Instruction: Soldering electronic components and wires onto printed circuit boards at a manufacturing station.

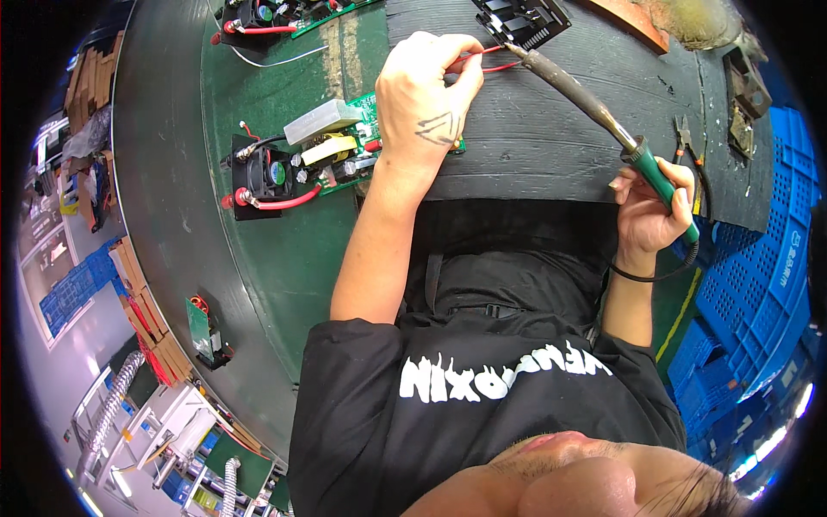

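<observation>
My left hand (422,99) pinches a thin red wire (493,50) between thumb and fingers. That wire leads to a black plastic panel (532,19) with slots at the far edge of the black work surface. A second red wire (502,67) runs just below it. In my right hand (648,211) is a soldering iron (594,108), held by its green handle. Its tip reaches the panel beside the wire end; whether they touch is too small to tell. Partly behind my left wrist lies a green circuit board (366,112) with a fan and thick red and black leads.
Pliers (683,138) with orange-and-black handles lie on the right. Past them stand blue crates (762,258). Another fan board (258,19) sits at the far left, and a small green board (200,332) rests on the strip at left. A yellowish sponge-like lump (696,21) is at the back.
</observation>
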The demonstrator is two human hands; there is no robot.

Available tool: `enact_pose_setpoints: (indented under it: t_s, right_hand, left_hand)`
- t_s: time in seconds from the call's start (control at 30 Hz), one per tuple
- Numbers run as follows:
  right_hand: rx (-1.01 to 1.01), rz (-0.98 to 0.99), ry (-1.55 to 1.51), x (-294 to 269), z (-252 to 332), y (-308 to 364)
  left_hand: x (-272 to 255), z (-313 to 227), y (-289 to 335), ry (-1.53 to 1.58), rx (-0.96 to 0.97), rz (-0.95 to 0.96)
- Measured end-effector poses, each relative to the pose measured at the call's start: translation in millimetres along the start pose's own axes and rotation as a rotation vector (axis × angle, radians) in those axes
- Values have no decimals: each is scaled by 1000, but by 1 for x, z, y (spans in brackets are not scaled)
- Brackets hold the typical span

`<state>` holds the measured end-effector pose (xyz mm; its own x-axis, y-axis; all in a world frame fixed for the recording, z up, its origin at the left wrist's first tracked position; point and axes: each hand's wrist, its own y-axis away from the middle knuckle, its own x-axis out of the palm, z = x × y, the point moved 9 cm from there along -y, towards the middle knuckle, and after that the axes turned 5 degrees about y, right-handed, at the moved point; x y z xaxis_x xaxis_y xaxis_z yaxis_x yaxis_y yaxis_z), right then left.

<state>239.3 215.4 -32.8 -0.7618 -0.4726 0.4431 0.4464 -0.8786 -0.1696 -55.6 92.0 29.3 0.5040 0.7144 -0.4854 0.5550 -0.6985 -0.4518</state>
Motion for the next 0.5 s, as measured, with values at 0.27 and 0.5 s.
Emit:
enact_pose_setpoints:
  t_s: [0.27,0.5]
  right_hand:
    - [-9,12,-28,-2,0,0]
    - [-3,1,-43,-4,0,0]
  left_hand:
    - [0,-1,0,-59,34,26]
    - [0,-2,0,-61,45,28]
